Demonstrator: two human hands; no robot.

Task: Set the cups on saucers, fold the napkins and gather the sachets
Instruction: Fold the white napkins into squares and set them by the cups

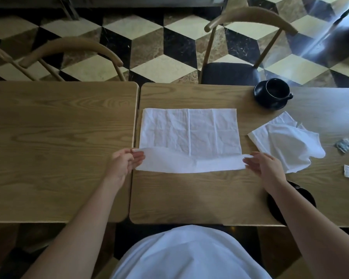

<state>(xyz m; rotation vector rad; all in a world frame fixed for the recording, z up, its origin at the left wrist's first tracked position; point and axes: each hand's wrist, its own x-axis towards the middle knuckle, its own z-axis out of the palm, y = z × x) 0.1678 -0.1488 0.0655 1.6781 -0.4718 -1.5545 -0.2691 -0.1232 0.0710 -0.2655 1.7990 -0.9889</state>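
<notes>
The left hand [123, 162] and right hand [264, 167] each pinch a near corner of the white napkin [189, 133] (lifted a little). Uneven pulling could make the fold crooked.

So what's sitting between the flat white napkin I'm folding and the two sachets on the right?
The crumpled white napkin lies between the flat white cloth napkin and the small paper sachets, as the head view shows.

Café floor and furniture

Two wooden tables [58, 137] abut; beyond them, curved-back wooden chairs [250, 19] stand on a cube-patterned marble floor [159, 47].
</notes>
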